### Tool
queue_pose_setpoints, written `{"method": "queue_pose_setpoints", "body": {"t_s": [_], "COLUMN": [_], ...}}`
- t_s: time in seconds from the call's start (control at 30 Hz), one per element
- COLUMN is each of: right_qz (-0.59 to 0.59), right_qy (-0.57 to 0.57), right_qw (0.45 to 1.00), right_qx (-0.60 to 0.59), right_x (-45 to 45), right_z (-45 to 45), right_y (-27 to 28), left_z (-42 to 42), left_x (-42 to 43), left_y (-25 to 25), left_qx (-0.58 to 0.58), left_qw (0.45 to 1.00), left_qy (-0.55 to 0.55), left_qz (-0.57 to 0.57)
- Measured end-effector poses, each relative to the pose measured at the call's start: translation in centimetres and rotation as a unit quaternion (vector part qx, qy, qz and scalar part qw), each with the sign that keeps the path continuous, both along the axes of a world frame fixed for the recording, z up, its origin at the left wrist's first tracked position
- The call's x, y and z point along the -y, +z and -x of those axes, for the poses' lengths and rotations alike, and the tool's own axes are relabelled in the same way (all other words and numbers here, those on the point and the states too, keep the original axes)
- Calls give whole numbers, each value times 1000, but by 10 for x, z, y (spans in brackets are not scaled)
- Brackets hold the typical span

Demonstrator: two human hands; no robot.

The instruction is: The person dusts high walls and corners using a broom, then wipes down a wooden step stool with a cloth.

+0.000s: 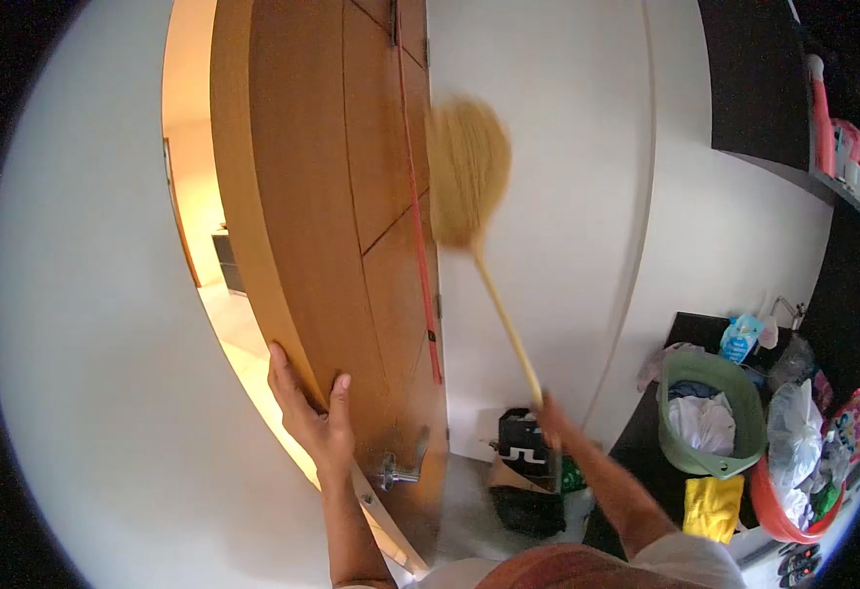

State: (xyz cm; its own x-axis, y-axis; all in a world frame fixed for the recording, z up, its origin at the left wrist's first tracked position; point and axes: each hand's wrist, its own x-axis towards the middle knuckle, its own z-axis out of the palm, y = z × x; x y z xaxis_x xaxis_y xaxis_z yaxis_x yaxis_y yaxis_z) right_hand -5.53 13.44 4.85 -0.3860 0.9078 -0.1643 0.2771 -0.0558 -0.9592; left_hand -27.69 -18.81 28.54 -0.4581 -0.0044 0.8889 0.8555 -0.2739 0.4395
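My right hand (552,422) is wrapped round the thin yellow handle of a broom (469,167), raised with its straw head up. The straw head is slightly blurred and is beside the hinge side of a brown wooden door (302,196), in front of the white wall. My left hand (317,427) grips the door's free edge, thumb on the panelled side and fingers along the edge. Below it is the metal door handle (391,474). A red strip (418,226) hangs down the door.
To the right, a green laundry basket (672,417) holds clothes, beside a red basin (779,515) with plastic bags. A yellow cloth (713,508) hangs below. A black box (526,506) stands on the floor by the wall. A dark shelf (759,88) juts out at upper right.
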Motion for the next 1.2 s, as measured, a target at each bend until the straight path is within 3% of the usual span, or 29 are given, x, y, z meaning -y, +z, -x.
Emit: {"method": "queue_pose_setpoints", "body": {"t_s": [0.03,0.07,0.13,0.17,0.2,0.3,0.47,0.53,0.7,0.73,0.8,0.9,1.0,1.03,1.1,1.2], "right_qz": [77,318,312,-46,-68,107,107,105,28,88,205,6,-191,-109,63,143], "right_qy": [-13,50,114,107,69,-29,-79,-87,-63,-56,-41,31,111,119,135,214], "right_qw": [997,911,915,993,993,992,974,966,943,930,896,886,830,842,853,838], "right_qx": [-26,-256,-229,24,71,-65,-181,-221,-326,-352,-392,-463,-512,-515,-500,-481], "right_x": [43,72,130,161,188,247,312,329,318,311,292,247,193,191,196,179], "right_z": [-24,-54,-93,-98,-106,-122,-137,-139,-109,-104,-101,-54,-12,-16,-39,-76], "right_y": [-45,-83,-137,-159,-163,-135,-118,-112,-113,-96,-43,-65,-83,-65,15,95], "left_z": [-1,-1,-2,-3,-6,-14,-6,-13,-20,-23,-14,1,-7,-10,-5,-4], "left_x": [0,0,-1,-1,-1,-1,-4,-2,0,1,-2,-7,-2,-4,-5,-10], "left_y": [0,-1,0,0,6,13,3,7,10,11,9,5,5,5,0,-3], "left_qx": [-2,-6,-11,-12,-16,-32,-58,-87,-96,-92,-185,-311,-312,-292,-278,-261], "left_qw": [1000,1000,1000,1000,1000,999,998,995,994,994,954,856,767,792,773,760], "left_qy": [3,8,6,-2,-9,4,-21,40,49,54,230,403,510,489,517,531], "left_qz": [2,5,2,-1,-3,8,-10,8,26,31,45,95,233,220,242,269]}}
